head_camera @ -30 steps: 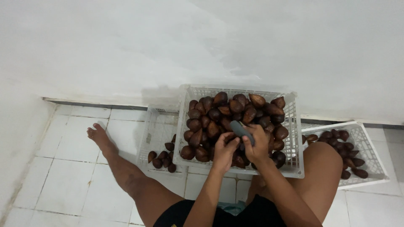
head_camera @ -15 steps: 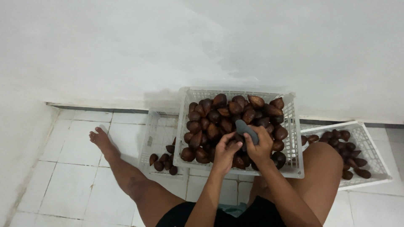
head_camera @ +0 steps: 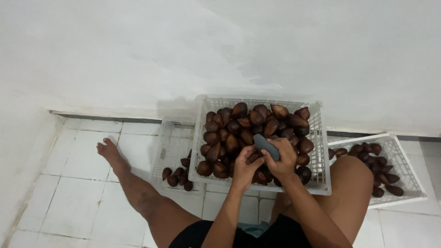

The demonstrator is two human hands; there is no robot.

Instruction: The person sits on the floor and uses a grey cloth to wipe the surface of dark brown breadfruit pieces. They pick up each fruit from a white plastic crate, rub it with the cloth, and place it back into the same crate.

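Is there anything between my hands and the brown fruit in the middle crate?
Nothing visible. The left hand rests on the fruit in the middle crate; the right hand holds a grey tool over it.

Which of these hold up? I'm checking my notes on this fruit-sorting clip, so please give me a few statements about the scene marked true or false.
1. The middle crate is heaped with brown scaly fruit. True.
2. The right hand holds a grey tool. True.
3. The left hand rests on the floor. False: it is over the fruit in the middle crate, beside the right hand.
4. The crate on the right has nothing in it. False: it holds a scatter of the same fruit.
5. The person's bare left foot lies on white floor tiles. True.
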